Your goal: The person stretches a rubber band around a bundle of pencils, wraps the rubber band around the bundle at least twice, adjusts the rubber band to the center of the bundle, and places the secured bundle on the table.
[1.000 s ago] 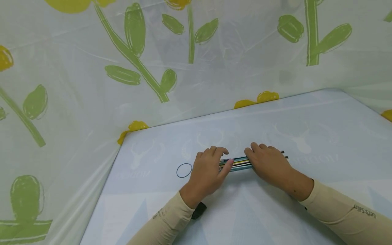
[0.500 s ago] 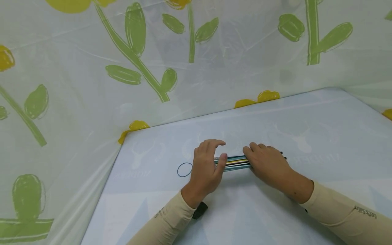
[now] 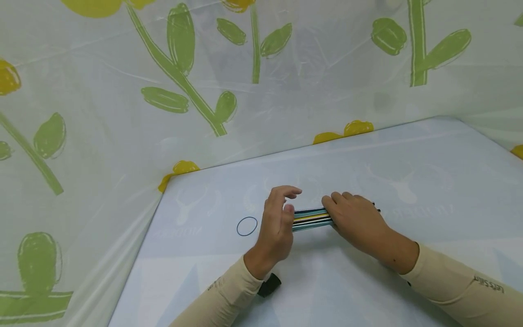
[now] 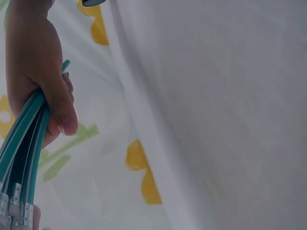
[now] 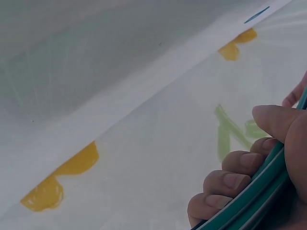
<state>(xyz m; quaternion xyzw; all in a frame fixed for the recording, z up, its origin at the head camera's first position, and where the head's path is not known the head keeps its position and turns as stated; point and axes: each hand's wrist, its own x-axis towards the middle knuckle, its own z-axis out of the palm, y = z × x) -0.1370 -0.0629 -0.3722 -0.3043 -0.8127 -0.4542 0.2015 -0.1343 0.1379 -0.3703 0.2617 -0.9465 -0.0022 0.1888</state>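
A bundle of several pencils [image 3: 312, 219], teal, black, white and yellow, lies across my right hand [image 3: 355, 218], which grips it. In the right wrist view, that right hand [image 5: 240, 172] has its fingers curled round the teal pencils [image 5: 259, 191]. Beside the bundle's left end, my left hand [image 3: 277, 225] stands upright, thumb raised and fingers bent over loosely, palm towards the pencil ends. Metal ferrules [image 4: 16, 194] show at those ends in the left wrist view, with a left fingertip [image 4: 36, 215] beside them. Whether the palm touches the ends is hidden.
A thin blue ring [image 3: 247, 226] lies left of the left hand; I cannot tell if it is drawn or loose. Below the left wrist is a black block [image 3: 269, 285]. A flower-printed curtain [image 3: 122, 91] hangs behind the pale table [image 3: 204, 281].
My left hand has drawn its thumb off the pencils and turned upright at their left ends. The right hand keeps its grip and has shifted slightly left with the bundle.
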